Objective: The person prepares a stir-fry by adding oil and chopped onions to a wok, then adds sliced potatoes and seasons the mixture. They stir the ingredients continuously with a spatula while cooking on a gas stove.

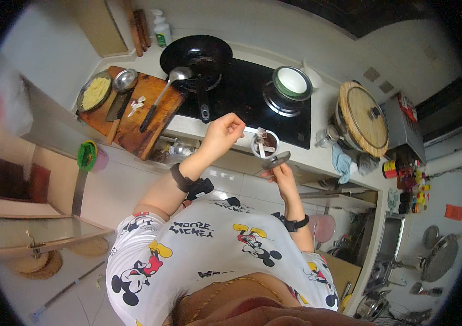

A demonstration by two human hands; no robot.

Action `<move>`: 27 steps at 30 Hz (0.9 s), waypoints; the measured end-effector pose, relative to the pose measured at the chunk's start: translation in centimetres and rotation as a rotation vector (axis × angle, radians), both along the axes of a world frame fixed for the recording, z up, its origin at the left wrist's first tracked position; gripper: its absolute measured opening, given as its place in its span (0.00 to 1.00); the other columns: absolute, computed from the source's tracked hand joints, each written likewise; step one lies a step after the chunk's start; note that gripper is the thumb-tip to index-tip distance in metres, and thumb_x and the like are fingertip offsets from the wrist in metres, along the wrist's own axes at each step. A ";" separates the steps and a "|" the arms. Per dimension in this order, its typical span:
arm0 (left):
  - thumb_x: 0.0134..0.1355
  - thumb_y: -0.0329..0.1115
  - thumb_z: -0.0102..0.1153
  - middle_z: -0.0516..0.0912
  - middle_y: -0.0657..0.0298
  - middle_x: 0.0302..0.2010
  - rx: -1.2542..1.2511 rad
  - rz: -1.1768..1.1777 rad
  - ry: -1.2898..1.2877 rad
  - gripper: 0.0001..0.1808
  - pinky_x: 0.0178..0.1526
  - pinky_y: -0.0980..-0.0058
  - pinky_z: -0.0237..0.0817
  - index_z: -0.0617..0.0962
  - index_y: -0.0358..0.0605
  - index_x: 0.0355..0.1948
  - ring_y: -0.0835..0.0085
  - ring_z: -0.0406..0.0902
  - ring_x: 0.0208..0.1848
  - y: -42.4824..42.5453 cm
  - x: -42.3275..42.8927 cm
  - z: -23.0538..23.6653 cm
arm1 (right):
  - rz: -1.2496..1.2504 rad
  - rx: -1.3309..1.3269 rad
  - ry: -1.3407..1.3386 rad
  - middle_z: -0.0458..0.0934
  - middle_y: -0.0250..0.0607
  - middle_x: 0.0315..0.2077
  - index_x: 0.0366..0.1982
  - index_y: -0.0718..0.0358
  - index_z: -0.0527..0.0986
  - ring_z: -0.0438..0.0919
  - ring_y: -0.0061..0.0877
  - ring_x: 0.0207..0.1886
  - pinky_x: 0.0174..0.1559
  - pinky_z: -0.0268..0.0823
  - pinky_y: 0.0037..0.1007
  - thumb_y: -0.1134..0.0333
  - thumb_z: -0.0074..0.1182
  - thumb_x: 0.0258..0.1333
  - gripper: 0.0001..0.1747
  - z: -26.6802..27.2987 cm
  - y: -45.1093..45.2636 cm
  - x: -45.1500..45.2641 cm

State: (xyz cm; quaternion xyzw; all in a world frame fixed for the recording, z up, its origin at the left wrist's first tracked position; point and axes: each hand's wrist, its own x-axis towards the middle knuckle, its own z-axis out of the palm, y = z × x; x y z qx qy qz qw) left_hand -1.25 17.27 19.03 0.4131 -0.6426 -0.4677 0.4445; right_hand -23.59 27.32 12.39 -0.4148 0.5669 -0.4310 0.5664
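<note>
My right hand (283, 180) grips a dark round lid (276, 160), held tilted at the near side of an uncovered round container (271, 138). Inside that container are dark contents and small pale spoons (261, 147). To its left, my left hand (227, 129) hovers by the counter's front edge with fingers curled toward the thumb; whether anything is pinched there cannot be made out. Beyond the hands, a black wok (196, 55) sits on the left of the black glass gas hob (239, 91). Stacked bowls (292, 81) stand over the right burner.
A wooden cutting board (133, 134) overhangs the counter at left, bearing a ladle (159, 102), a cleaver (118, 106), chopped white pieces (136, 105), a metal bowl (125, 79) and a plate of pale yellow slices (96, 91). At right are a wooden-rimmed lidded pot (363, 118), a blue cloth (341, 163) and bottles (408, 179).
</note>
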 end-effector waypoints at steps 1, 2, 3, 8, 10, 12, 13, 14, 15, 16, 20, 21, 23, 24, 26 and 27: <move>0.60 0.31 0.55 0.80 0.67 0.23 0.011 0.019 0.006 0.05 0.25 0.86 0.62 0.75 0.40 0.31 0.87 0.73 0.24 -0.1 0.4 0.1 | 0.013 0.000 -0.006 0.78 0.34 0.31 0.36 0.61 0.71 0.78 0.20 0.33 0.29 0.65 0.19 0.59 0.42 0.64 0.13 -0.1 0.0 -0.1; 0.59 0.30 0.55 0.80 0.66 0.23 0.022 0.036 0.012 0.05 0.26 0.85 0.63 0.76 0.39 0.30 0.86 0.74 0.25 -0.1 0.7 0.2 | 0.025 0.000 -0.011 0.78 0.34 0.31 0.36 0.61 0.71 0.78 0.20 0.33 0.29 0.65 0.19 0.59 0.42 0.64 0.13 -0.4 -0.1 -0.1; 0.58 0.30 0.56 0.80 0.66 0.22 0.034 0.046 0.021 0.05 0.27 0.84 0.64 0.76 0.38 0.29 0.85 0.76 0.25 -0.1 0.9 0.4 | 0.029 0.002 -0.014 0.78 0.34 0.31 0.36 0.61 0.71 0.78 0.20 0.33 0.29 0.65 0.19 0.59 0.42 0.64 0.13 -0.6 0.0 -0.2; 0.61 0.31 0.55 0.80 0.68 0.24 0.022 0.064 0.051 0.05 0.24 0.87 0.60 0.75 0.41 0.32 0.88 0.71 0.22 -0.6 2.1 0.4 | 0.029 0.018 -0.014 0.77 0.33 0.30 0.35 0.62 0.72 0.79 0.20 0.32 0.28 0.65 0.19 0.60 0.42 0.64 0.13 -0.7 0.0 -0.4; 0.61 0.31 0.55 0.80 0.67 0.24 -0.008 0.103 0.088 0.05 0.24 0.86 0.61 0.75 0.41 0.32 0.87 0.71 0.22 -1.7 3.0 0.0 | 0.020 0.007 -0.034 0.77 0.33 0.30 0.35 0.62 0.72 0.79 0.21 0.32 0.28 0.65 0.19 0.60 0.42 0.64 0.13 -0.8 0.0 -0.3; 0.61 0.31 0.54 0.80 0.66 0.24 -0.004 0.150 0.117 0.05 0.24 0.85 0.63 0.75 0.41 0.32 0.85 0.72 0.22 -3.9 4.6 0.2 | 0.020 0.006 -0.029 0.78 0.34 0.30 0.35 0.62 0.72 0.79 0.21 0.32 0.28 0.64 0.19 0.60 0.42 0.64 0.13 -0.8 0.0 -0.3; 0.61 0.31 0.54 0.81 0.65 0.24 -0.029 0.164 0.110 0.05 0.25 0.85 0.63 0.76 0.41 0.32 0.85 0.73 0.23 -5.6 5.6 0.6 | 0.016 0.003 -0.026 0.78 0.34 0.30 0.35 0.62 0.72 0.79 0.21 0.32 0.28 0.64 0.19 0.60 0.41 0.64 0.13 -0.7 0.1 -0.3; 0.60 0.31 0.53 0.80 0.65 0.22 -0.108 0.242 0.082 0.04 0.24 0.84 0.63 0.75 0.41 0.31 0.84 0.73 0.21 -7.5 6.4 1.0 | 0.012 0.001 -0.024 0.78 0.34 0.30 0.36 0.62 0.72 0.79 0.21 0.33 0.28 0.64 0.20 0.60 0.41 0.64 0.13 -0.6 0.2 -0.3; 0.60 0.30 0.53 0.80 0.65 0.21 -0.188 0.322 0.055 0.04 0.22 0.84 0.63 0.75 0.41 0.30 0.84 0.73 0.20 -9.5 7.3 1.4 | 0.009 -0.002 -0.021 0.78 0.35 0.30 0.36 0.62 0.72 0.79 0.21 0.33 0.28 0.64 0.20 0.60 0.41 0.64 0.13 -0.6 0.3 -0.3; 0.59 0.30 0.53 0.80 0.63 0.21 -0.259 0.407 -0.014 0.04 0.23 0.80 0.64 0.75 0.41 0.31 0.78 0.75 0.20 -11.8 7.8 2.0 | 0.000 -0.005 -0.018 0.78 0.35 0.30 0.36 0.62 0.72 0.79 0.21 0.33 0.29 0.64 0.20 0.60 0.41 0.64 0.13 -0.5 0.5 -0.4; 0.58 0.32 0.51 0.78 0.51 0.27 -0.764 0.693 -0.539 0.05 0.34 0.59 0.67 0.74 0.42 0.30 0.51 0.76 0.32 -18.3 9.4 5.3 | -0.003 -0.010 -0.046 0.78 0.35 0.33 0.39 0.62 0.72 0.79 0.23 0.32 0.28 0.64 0.19 0.58 0.45 0.63 0.14 -1.2 1.2 -0.9; 0.57 0.31 0.49 0.78 0.54 0.28 -0.874 0.669 -0.752 0.03 0.34 0.60 0.68 0.73 0.43 0.30 0.54 0.77 0.33 -19.8 9.6 5.5 | -0.009 -0.010 -0.044 0.78 0.35 0.33 0.40 0.62 0.72 0.79 0.23 0.32 0.28 0.64 0.19 0.58 0.45 0.63 0.14 -1.4 1.4 -1.2; 0.55 0.29 0.49 0.77 0.56 0.29 -0.961 0.550 -1.111 0.06 0.31 0.62 0.69 0.73 0.45 0.35 0.58 0.77 0.34 -22.0 10.6 6.3 | -0.023 -0.009 -0.033 0.78 0.35 0.33 0.40 0.62 0.72 0.79 0.23 0.32 0.28 0.64 0.19 0.58 0.45 0.63 0.14 -1.5 2.1 -1.5; 0.53 0.29 0.48 0.77 0.59 0.29 -1.029 0.520 -1.199 0.09 0.31 0.66 0.71 0.72 0.47 0.37 0.61 0.77 0.35 -22.6 10.3 6.9 | -0.041 -0.010 -0.023 0.78 0.35 0.33 0.40 0.62 0.72 0.79 0.23 0.32 0.28 0.64 0.19 0.58 0.45 0.64 0.14 -1.6 2.6 -1.8; 0.53 0.28 0.48 0.77 0.60 0.29 -1.044 0.511 -1.292 0.08 0.32 0.67 0.71 0.72 0.47 0.36 0.62 0.78 0.35 -24.0 9.8 8.2 | -0.082 -0.011 -0.013 0.78 0.35 0.33 0.40 0.62 0.72 0.79 0.24 0.32 0.28 0.64 0.20 0.59 0.44 0.64 0.14 -1.5 3.2 -2.5; 0.53 0.28 0.48 0.77 0.60 0.29 -1.045 0.503 -1.347 0.08 0.32 0.68 0.72 0.72 0.47 0.36 0.62 0.78 0.35 -24.1 9.8 8.9 | -0.101 -0.003 -0.018 0.78 0.35 0.33 0.40 0.62 0.72 0.79 0.24 0.32 0.28 0.64 0.20 0.59 0.44 0.64 0.14 -1.5 3.8 -2.7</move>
